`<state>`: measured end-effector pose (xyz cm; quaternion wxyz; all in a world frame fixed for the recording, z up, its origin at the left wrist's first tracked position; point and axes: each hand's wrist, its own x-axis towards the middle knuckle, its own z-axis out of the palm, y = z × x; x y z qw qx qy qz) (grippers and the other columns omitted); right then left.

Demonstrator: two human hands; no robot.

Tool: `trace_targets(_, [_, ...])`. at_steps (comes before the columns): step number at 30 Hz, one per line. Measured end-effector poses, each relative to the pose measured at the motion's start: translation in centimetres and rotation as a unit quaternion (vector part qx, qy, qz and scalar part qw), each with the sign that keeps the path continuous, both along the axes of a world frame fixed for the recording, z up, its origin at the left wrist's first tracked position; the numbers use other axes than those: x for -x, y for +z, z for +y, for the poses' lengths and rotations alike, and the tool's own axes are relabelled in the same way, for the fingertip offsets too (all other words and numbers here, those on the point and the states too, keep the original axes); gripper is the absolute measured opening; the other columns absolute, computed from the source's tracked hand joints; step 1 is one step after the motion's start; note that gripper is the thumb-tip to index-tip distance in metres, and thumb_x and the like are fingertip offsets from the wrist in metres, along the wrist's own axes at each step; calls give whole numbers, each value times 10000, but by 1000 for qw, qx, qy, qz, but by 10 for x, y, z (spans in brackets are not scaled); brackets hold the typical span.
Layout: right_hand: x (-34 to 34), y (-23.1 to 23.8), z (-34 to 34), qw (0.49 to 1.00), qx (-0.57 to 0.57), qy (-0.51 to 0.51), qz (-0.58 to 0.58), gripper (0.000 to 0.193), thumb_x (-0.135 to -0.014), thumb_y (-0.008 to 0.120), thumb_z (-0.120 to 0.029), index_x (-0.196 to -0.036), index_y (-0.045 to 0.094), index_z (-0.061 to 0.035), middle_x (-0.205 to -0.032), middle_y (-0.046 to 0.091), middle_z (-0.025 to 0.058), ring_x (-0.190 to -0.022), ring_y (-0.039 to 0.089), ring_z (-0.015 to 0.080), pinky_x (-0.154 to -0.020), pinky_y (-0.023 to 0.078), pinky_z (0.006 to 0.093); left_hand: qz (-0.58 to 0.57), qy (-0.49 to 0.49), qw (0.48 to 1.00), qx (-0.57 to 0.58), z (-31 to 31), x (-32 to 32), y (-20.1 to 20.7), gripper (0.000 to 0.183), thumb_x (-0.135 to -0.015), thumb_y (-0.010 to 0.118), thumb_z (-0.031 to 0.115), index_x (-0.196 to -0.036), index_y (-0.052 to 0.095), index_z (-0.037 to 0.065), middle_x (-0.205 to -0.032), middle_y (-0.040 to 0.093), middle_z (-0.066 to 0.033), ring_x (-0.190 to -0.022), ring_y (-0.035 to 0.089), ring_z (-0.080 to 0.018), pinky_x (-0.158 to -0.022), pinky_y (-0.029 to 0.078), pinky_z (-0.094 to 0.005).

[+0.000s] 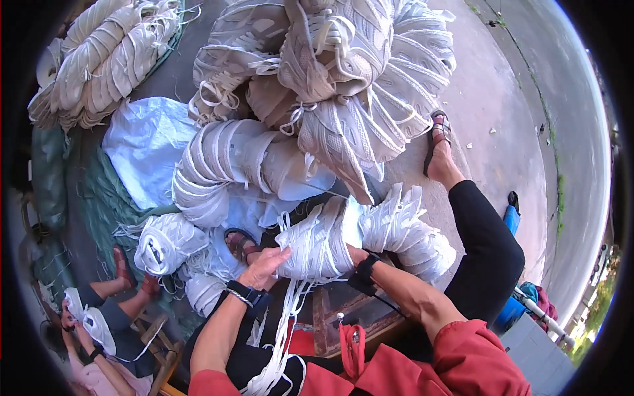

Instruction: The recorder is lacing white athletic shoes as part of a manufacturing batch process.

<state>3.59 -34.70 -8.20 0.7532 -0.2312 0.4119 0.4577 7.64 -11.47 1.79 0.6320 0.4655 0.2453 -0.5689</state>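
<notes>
A nested stack of white shoe uppers rests in front of me above my lap. My left hand grips its left end, with the thumb along the top. At the stack's right end is my right hand; its fingers are hidden behind the uppers. A bunch of loose white shoelaces hangs below the stack and trails over my lap. Just right of my right hand curves another row of nested white uppers.
Large heaps of uppers stand ahead, with another bundle at far left. A white sack and green netting lie at left. At lower left, a seated co-worker's hands hold white uppers. Wooden stool slats show below.
</notes>
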Motion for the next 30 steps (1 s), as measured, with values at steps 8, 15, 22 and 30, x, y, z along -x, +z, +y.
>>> trace_targets(8, [-7, 2, -15, 999, 8, -2, -40, 224, -864, 523, -98, -1044, 575, 24, -920, 636, 76, -772, 616, 160, -722, 507, 294, 43, 170, 982, 72, -17, -2, 22, 351, -873, 544, 198, -1099, 530, -71, -1105, 577, -135, -1021, 555, -230, -909, 412, -373])
trace_targets(15, [-11, -11, -9, 998, 13, 13, -67, 225, -863, 525, -100, -1044, 576, 24, -915, 637, 74, -770, 614, 156, -718, 505, 291, 40, 109, 993, 20, -15, -10, 18, 351, -860, 567, 206, -1075, 542, -70, -1039, 603, -118, -947, 582, -196, -860, 430, -325])
trace_targets(22, [14, -7, -20, 995, 23, 36, -94, 227, -862, 526, -102, -1044, 578, 23, -910, 637, 72, -768, 611, 152, -713, 502, 288, 67, 61, 992, 86, -15, -7, 19, 438, -839, 584, 183, -1181, 472, -67, -1149, 555, -114, -1073, 520, -222, -958, 358, -352])
trace_targets(30, [-10, -15, 2, 989, 37, 64, -127, 228, -861, 528, -105, -1044, 579, 22, -905, 638, 69, -765, 608, 147, -708, 499, 285, 70, 103, 988, 95, -16, -8, 10, 465, -805, 607, 136, -1195, 458, -67, -1153, 554, -110, -1071, 525, -225, -963, 359, -353])
